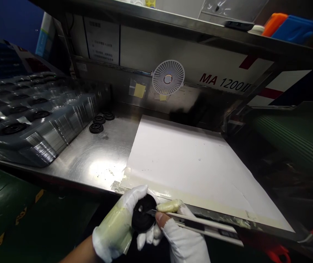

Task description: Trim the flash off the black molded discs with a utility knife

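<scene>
My left hand (pixel 114 228), in a white fabric glove stained yellowish, holds a black round rubber part (pixel 144 212) with a small central hole. My right hand (pixel 181 237), in a white glove with a bare thumb tip, grips a long utility knife (pixel 200 226). The knife's blade tip rests against the black part's face. A yellowish wad of material (pixel 167 206) sits on a gloved finger by the blade. Both hands are over the front edge of a stainless steel table (pixel 90 157).
A white sheet (pixel 186 164) is taped to the table with masking tape. Three black round parts (pixel 98 120) lie at the back. A moulded plastic tray (pixel 30 117) of similar parts stands at left. A small white fan (pixel 168 77) and a shelf with blue and orange containers (pixel 293 28) are above.
</scene>
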The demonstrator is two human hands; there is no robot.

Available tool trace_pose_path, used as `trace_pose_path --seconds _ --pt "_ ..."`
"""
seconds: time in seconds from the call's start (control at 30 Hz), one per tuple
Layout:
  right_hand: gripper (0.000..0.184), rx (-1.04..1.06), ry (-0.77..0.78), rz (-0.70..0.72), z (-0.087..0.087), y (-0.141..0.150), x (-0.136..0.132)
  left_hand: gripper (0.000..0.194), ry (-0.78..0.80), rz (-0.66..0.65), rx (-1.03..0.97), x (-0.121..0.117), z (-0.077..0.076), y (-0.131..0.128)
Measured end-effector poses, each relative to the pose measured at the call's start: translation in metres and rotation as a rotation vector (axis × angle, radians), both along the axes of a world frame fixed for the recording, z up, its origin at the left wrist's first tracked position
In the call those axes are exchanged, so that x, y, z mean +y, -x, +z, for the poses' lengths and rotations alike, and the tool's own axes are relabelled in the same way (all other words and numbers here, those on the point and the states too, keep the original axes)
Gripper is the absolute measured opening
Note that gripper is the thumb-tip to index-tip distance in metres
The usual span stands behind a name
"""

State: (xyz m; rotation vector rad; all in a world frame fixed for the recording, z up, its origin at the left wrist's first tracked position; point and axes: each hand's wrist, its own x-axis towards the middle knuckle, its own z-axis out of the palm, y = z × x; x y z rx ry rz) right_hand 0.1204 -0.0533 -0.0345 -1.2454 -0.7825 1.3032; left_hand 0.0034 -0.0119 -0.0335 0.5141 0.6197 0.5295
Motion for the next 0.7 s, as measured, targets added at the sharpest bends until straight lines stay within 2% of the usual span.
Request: trace_pose_path --seconds 0.17,0.4,0.7 --pt "0.022 0.017 -0.011 0.045 -0.0040 -0.0021 -0.0044 0.075 -0.004 0.040 -0.043 -0.0004 0.0007 0.0001" --pt "0.029 -0.004 -0.033 0.016 -0.0045 -0.0034 -0.0076 0.074 0.003 0.051 -0.062 0.0004 0.0005 -0.0001" --pt "0.026 -0.014 -0.026 0.032 -0.0035 -0.0065 -0.0054 0.075 -0.014 0.075 -0.075 0.0008 -0.0017 0.0010"
